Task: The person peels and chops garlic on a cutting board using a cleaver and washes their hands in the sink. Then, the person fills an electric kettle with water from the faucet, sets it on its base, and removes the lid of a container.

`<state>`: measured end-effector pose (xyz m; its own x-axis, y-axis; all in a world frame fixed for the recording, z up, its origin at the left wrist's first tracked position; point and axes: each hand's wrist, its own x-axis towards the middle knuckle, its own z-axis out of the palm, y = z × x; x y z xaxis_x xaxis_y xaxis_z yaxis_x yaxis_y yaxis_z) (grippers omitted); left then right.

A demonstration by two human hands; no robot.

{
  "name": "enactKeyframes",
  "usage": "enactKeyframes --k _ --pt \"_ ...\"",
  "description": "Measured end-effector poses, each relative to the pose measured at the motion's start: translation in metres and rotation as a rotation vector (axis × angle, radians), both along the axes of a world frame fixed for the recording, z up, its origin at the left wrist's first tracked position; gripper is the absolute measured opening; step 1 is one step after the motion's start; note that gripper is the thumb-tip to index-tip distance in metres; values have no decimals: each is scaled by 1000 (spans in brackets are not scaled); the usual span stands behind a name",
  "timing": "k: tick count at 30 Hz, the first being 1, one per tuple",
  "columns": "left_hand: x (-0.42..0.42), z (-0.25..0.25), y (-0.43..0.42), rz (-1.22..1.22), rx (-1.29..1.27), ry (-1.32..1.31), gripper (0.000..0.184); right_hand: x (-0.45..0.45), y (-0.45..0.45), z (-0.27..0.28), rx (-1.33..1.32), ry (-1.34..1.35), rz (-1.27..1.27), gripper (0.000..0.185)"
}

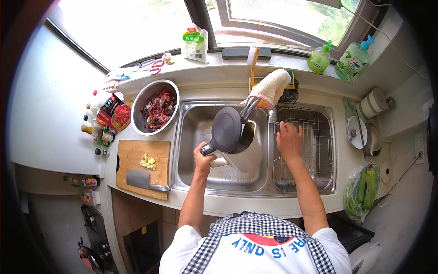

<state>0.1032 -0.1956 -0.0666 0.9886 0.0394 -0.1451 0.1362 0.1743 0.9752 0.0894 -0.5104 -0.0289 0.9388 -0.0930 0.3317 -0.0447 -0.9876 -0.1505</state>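
Note:
A white kettle (246, 157) with its dark lid (226, 129) tipped open is over the left sink basin (200, 132), under the faucet (250, 109). My left hand (203, 157) is closed round the kettle's handle. A cream cloth (273, 86) covers the upper part of the faucet. My right hand (289, 139) is by the small faucet lever (273, 119), its fingers spread over the edge of the right basin. That basin holds a wire rack (315, 141). Whether water is running into the kettle cannot be made out.
Left of the sink are a metal bowl of crayfish (159, 109) and a cutting board (141, 160) with chopped pieces (148, 161) and a cleaver (139, 179). Bottles (93, 130) line the left wall. Soap bottles (352, 61) stand on the sill. Bagged green vegetables (362, 189) lie at right.

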Motion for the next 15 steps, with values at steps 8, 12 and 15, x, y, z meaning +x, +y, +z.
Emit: enactKeyframes --k 8,12,15 --pt "-2 -2 2 3 1 -1 22 0 1 2 -9 6 0 46" --pt "-3 1 2 -2 8 10 22 0 1 2 -7 9 -4 46" --pt "-3 -2 3 -4 17 14 23 -1 1 2 -5 6 2 46"
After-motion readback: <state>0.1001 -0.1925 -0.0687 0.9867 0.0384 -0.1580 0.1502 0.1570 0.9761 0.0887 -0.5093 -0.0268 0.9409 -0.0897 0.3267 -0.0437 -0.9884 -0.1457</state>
